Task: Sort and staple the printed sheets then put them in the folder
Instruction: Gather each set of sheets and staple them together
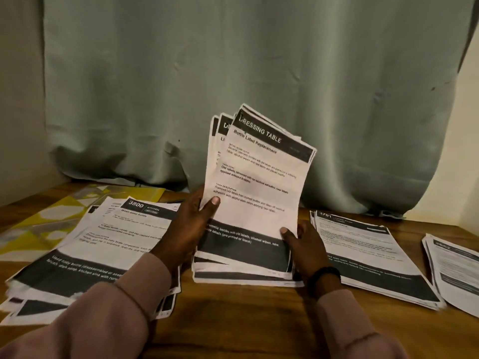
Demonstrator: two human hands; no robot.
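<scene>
A fanned bundle of printed sheets [256, 174] headed "DRESSING TABLE" stands tilted upright in the middle of the wooden table [233, 312]. My left hand [186, 226] grips its left edge, thumb on the front page. My right hand [305, 244] pinches its lower right corner. The bundle's lower end rests on a small pile of sheets [243, 273]. To the left lies a loose pile headed "KITCHEN" [103, 244]. A yellow patterned folder [59, 216] lies under that pile at the far left. No stapler is in view.
Two more piles of printed sheets lie to the right, one [370, 257] beside my right hand and another [456, 268] at the frame's right edge. A grey-green curtain [246, 73] hangs close behind the table.
</scene>
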